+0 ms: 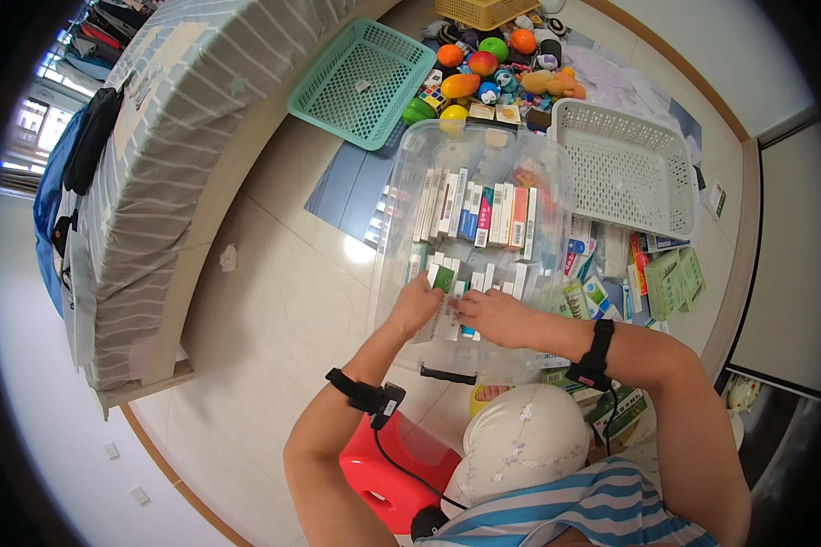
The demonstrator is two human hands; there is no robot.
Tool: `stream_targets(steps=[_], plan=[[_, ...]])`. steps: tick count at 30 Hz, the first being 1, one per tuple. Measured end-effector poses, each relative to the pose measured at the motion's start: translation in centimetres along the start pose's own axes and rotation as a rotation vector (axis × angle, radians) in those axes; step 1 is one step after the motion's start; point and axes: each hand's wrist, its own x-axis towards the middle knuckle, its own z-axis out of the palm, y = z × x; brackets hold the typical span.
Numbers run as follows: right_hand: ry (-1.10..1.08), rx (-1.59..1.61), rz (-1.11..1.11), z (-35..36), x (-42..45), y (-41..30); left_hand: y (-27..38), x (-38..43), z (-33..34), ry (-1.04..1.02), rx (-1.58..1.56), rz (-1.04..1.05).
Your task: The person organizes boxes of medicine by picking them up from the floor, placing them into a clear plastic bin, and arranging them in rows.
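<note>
A clear plastic storage box [391, 321] stands before me, with medicine cartons on edge in two rows. My left hand [419, 305] is at the left of the nearer row, its thumb and fingers on a green-and-white carton [442, 278] that tilts above its neighbours. Just right of it, my right hand [498, 318] reaches in with fingers apart, its fingertips touching the tops of white cartons [449, 323]. The farther row holds mostly white cartons, plus a magenta-and-green carton [484, 217] and an orange-and-white carton [518, 217]. My hands hide part of the nearer row.
A teal basket [304, 102] and a white basket [562, 130] flank the box's far end. Toys and plastic fruit [482, 63] lie beyond. More cartons [663, 287] are piled at right. A red stool [410, 472] is close to me; a bed [198, 171] stands at left.
</note>
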Motion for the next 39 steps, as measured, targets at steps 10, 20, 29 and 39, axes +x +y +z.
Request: stream_targets(steps=[10, 20, 29, 39], plan=[[0.399, 0.651, 0.579, -4.6, 0.4, 1.3, 2.8, -1.0, 0.5, 0.024, -0.224, 0.071], [0.378, 0.838, 0.608, -6.6, -1.0, 4.3, 6.1, -1.5, 2.8, -0.287, -0.658, -0.078], [0.278, 0.303, 0.619, -7.3, -2.6, 5.1, 4.6, -2.0, 5.5, -0.167, -0.445, -0.136], [-0.226, -0.117, 0.603, -6.5, -1.0, 3.1, 3.8, -3.1, 9.7, -0.529, -0.204, -0.283]])
